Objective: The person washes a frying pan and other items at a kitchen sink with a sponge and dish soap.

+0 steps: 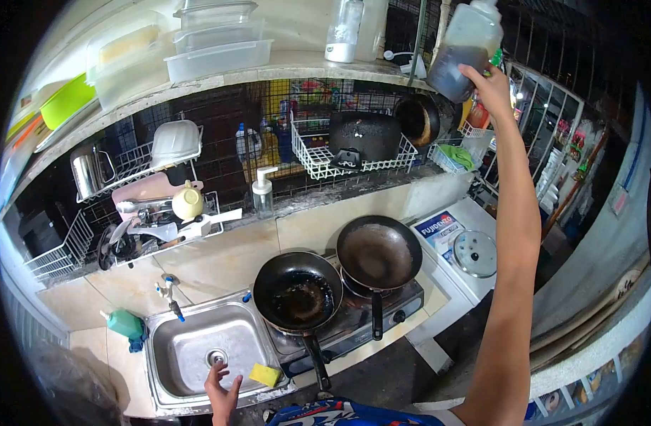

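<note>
My right hand (491, 91) is raised high at the upper right, its fingers wrapped round a clear plastic bottle (459, 69) partly filled with dark liquid. The bottle tilts slightly beside the end of the shelf. Low in the view, my left hand (222, 392) hangs over the front edge of the steel sink (190, 358), fingers apart and holding nothing. A yellow sponge (265, 375) lies on the sink's rim just right of that hand. Two black frying pans sit on the gas stove (403, 316): the left pan (297, 292) has a dark, shiny, wet-looking bottom, and the right pan (379, 252) looks dry.
Plastic containers (219, 60) and a white bottle (341, 32) stand on the upper shelf (290, 69). Wire racks below hold a black pot (364, 135), a steel pitcher (91, 170) and utensils. A glass lid (474, 253) rests on the white surface right of the stove.
</note>
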`<state>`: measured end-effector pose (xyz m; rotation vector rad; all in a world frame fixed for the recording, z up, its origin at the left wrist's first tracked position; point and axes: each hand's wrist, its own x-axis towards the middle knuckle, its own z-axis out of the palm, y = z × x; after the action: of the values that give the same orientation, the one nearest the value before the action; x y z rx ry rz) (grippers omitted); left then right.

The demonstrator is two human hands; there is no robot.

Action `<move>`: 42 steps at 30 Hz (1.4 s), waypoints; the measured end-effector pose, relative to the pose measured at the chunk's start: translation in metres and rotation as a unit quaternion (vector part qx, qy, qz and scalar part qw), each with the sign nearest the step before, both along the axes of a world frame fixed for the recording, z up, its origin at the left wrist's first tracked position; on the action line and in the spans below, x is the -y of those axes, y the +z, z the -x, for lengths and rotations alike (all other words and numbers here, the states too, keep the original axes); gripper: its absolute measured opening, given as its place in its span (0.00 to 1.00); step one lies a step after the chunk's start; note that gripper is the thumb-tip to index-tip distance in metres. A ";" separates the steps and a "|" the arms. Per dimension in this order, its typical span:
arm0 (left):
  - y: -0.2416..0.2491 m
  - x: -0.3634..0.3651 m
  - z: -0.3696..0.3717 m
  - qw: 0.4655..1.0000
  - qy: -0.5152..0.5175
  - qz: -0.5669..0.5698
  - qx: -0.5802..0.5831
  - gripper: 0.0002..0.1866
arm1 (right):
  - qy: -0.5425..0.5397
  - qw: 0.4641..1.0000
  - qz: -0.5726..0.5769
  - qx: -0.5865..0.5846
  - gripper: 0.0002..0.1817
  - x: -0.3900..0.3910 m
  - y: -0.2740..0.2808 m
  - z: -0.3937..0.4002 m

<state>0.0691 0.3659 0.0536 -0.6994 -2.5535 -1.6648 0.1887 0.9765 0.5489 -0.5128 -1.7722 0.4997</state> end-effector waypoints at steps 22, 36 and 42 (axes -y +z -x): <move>-0.045 0.033 -0.063 0.987 0.153 0.058 0.005 0.30 | 0.006 0.993 -0.016 0.115 0.47 -0.051 0.039 0.116; -0.050 0.030 -0.077 0.987 0.148 0.047 0.045 0.30 | 0.123 0.991 0.043 0.013 0.46 -0.075 0.019 0.135; -0.038 0.033 -0.077 0.981 0.145 0.121 -0.033 0.31 | -0.118 0.936 -0.330 -0.018 0.27 -0.056 0.012 0.090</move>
<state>0.1459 0.3325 0.0152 -0.3575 -2.6808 -1.2386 0.0983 1.0325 0.5611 -0.2276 -1.6886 -0.2594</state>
